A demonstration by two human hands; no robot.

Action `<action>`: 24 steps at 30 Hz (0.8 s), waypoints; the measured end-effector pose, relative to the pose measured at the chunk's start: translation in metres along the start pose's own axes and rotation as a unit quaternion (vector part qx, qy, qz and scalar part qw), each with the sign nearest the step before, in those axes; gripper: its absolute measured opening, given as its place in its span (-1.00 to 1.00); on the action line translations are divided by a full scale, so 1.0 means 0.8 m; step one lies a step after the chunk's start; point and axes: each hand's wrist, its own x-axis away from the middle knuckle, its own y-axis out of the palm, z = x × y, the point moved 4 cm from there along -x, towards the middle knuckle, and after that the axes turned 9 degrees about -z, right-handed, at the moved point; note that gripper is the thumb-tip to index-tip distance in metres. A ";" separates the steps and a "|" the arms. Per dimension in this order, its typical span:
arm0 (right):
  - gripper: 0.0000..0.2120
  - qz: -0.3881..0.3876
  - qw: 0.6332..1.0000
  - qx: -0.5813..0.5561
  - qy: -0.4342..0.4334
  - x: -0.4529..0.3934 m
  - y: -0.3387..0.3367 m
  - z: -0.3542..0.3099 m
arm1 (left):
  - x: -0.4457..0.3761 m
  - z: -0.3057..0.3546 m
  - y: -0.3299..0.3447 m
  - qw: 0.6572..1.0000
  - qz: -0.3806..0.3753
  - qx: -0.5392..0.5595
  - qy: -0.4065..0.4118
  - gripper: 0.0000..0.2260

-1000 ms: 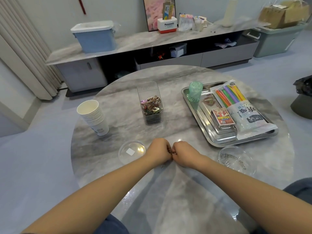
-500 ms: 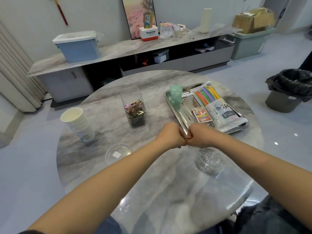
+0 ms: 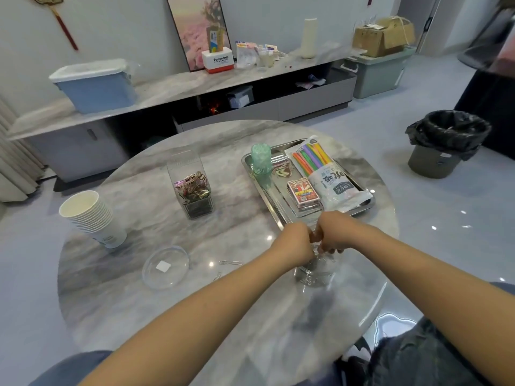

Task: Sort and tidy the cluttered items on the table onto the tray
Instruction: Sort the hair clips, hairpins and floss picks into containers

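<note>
Your two fists have travelled right from the table's near middle and now meet over the clear round jar (image 3: 314, 274) — left hand (image 3: 296, 240) and right hand (image 3: 333, 235) both curled, pinching something too small to name (likely paper clips). Dropping them in looks next; two clips (image 3: 230, 263) lie beside the lid (image 3: 165, 267), and the tray (image 3: 274, 215) waits just beyond
</note>
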 end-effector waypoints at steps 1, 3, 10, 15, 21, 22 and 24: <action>-0.83 0.000 1.000 0.001 0.002 -0.001 0.001 -0.002 | 0.000 -0.001 0.000 1.000 -0.007 -0.024 0.001 -0.88; -0.83 0.009 1.000 0.009 -0.005 -0.005 0.002 -0.009 | 0.002 -0.008 -0.003 0.998 -0.016 -0.055 -0.002 -0.84; -0.88 0.065 0.993 0.002 -0.098 -0.026 0.012 -0.065 | 0.023 -0.074 -0.022 0.998 0.002 -0.038 -0.046 -0.87; -0.81 0.070 0.988 0.028 -0.134 -0.051 0.015 -0.101 | 0.038 -0.123 -0.043 0.994 0.074 0.053 -0.056 -0.69; -0.67 0.129 0.976 -0.004 -0.175 -0.084 -0.012 -0.119 | 0.031 -0.156 -0.074 0.983 0.153 0.098 -0.010 -0.61; -0.68 0.137 0.973 -0.010 -0.188 -0.086 -0.014 -0.121 | 0.030 -0.160 -0.078 0.982 0.162 0.093 -0.005 -0.60; -0.68 0.143 0.967 -0.021 -0.210 -0.092 -0.017 -0.127 | 0.026 -0.170 -0.085 0.980 0.177 0.087 -0.003 -0.60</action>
